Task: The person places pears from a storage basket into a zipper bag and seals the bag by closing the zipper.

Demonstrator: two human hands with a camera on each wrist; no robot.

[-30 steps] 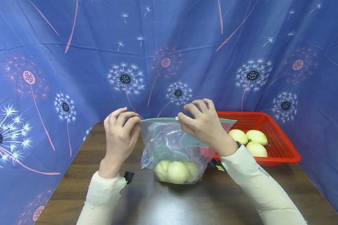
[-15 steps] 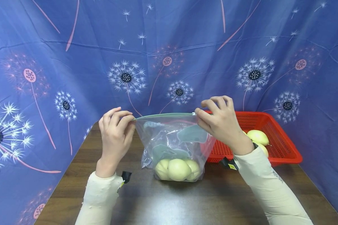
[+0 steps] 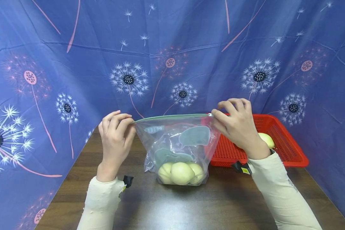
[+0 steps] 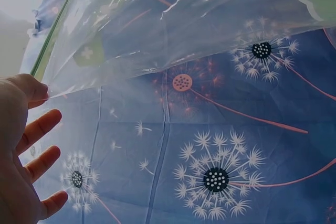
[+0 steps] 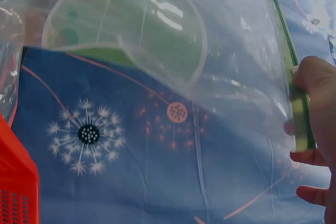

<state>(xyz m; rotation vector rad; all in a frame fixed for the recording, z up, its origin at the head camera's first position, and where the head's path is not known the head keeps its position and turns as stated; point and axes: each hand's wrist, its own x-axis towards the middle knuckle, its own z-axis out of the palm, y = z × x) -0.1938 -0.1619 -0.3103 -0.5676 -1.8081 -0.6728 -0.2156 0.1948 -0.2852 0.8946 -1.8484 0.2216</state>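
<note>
A clear zip bag [image 3: 172,137] with a green top strip and pale green printed patches stands upright on the table. Several pale yellow-green pears [image 3: 182,173] lie in its bottom. My left hand [image 3: 114,139] pinches the left end of the strip between thumb and index finger; in the left wrist view its other fingers [image 4: 42,163] are spread apart. At the strip's right part, my right hand [image 3: 237,126] pinches the small white zip slider [image 3: 210,114]. The right wrist view shows thumb and finger around the green strip [image 5: 300,114].
A red plastic basket [image 3: 290,143] stands behind and right of the bag; a pear [image 3: 266,140] shows in it, partly behind my right wrist. The wooden table [image 3: 172,207] reaches back to a blue dandelion-print cloth [image 3: 172,32].
My right hand has moved right along the top strip with the slider, from near the middle to the right part. My left hand has shifted slightly left, and the strip is stretched tauter.
</note>
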